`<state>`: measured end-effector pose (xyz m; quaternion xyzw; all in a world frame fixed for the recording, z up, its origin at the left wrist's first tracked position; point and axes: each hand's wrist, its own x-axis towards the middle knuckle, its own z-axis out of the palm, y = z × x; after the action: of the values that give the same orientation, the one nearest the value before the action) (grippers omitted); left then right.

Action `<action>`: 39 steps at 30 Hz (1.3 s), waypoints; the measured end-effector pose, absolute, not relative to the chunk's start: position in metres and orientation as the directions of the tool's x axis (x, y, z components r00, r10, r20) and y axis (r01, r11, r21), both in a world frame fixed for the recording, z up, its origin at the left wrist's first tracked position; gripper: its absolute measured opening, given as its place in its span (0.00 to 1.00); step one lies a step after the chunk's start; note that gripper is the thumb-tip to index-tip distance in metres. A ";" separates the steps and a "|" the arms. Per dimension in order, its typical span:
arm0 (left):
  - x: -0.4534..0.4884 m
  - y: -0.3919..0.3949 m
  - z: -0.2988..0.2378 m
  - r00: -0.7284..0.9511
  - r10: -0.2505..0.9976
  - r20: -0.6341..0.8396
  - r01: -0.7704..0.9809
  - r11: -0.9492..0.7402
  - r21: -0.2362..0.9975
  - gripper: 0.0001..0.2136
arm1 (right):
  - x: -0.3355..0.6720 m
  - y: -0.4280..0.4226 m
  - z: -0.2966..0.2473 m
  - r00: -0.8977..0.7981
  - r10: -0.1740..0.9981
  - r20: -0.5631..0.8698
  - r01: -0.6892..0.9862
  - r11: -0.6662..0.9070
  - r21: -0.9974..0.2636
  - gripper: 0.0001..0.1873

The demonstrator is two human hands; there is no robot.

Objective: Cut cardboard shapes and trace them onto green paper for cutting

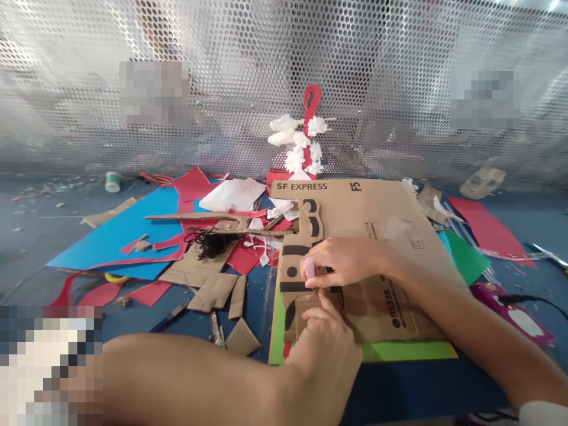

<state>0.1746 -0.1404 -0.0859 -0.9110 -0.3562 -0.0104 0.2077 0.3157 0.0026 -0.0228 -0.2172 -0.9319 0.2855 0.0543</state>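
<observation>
A flattened brown SF Express cardboard box (381, 236) lies on sheets of green paper (399, 352) on the blue table. On its left edge lies a cut cardboard strip (302, 266) with black printed shapes. My right hand (344, 263) is closed in a pinch on a small pink object (309, 269), its tip on that strip. My left hand (323, 349) rests just below, fingers curled and pressing the lower end of the strip.
Behind the box stands a red paper figure with white paper flowers (304, 145). Red and blue paper sheets (133, 231), cardboard scraps (213, 284) and a black cord (210, 244) lie to the left. Red paper (483, 228) and a purple item (515, 313) lie right. A perforated screen (284, 71) closes the back.
</observation>
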 end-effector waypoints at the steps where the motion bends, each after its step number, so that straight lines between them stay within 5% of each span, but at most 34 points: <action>1: 0.174 -0.140 -0.083 0.753 0.639 0.157 0.645 -0.672 -0.364 0.14 | 0.316 0.003 -0.023 -0.910 0.414 -0.031 0.364 0.759 -0.540 0.10; 10: 0.180 -0.143 -0.071 0.756 0.654 0.023 0.548 -0.614 -0.568 0.18 | 0.315 0.004 -0.023 -0.927 0.374 -0.023 0.336 0.801 -0.496 0.12; 21: 0.174 -0.151 -0.056 0.783 0.623 -0.001 0.508 -0.638 -0.579 0.19 | 0.307 -0.005 -0.025 -0.942 0.334 -0.030 0.327 0.894 -0.308 0.16; 31: 0.168 -0.150 -0.046 0.826 0.563 -0.039 0.465 -0.719 -0.517 0.21 | 0.307 -0.003 -0.028 -0.949 0.314 0.013 0.293 0.900 -0.322 0.14; 39: 0.169 -0.149 -0.051 0.816 0.578 -0.017 0.455 -0.660 -0.598 0.22 | 0.305 -0.005 -0.028 -0.932 0.360 0.028 0.337 0.894 -0.297 0.15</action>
<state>0.1691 -0.1495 -0.0511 -0.9051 -0.2851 0.1035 0.2979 0.3049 -0.0052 -0.0283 -0.1792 -0.9722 0.1450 0.0409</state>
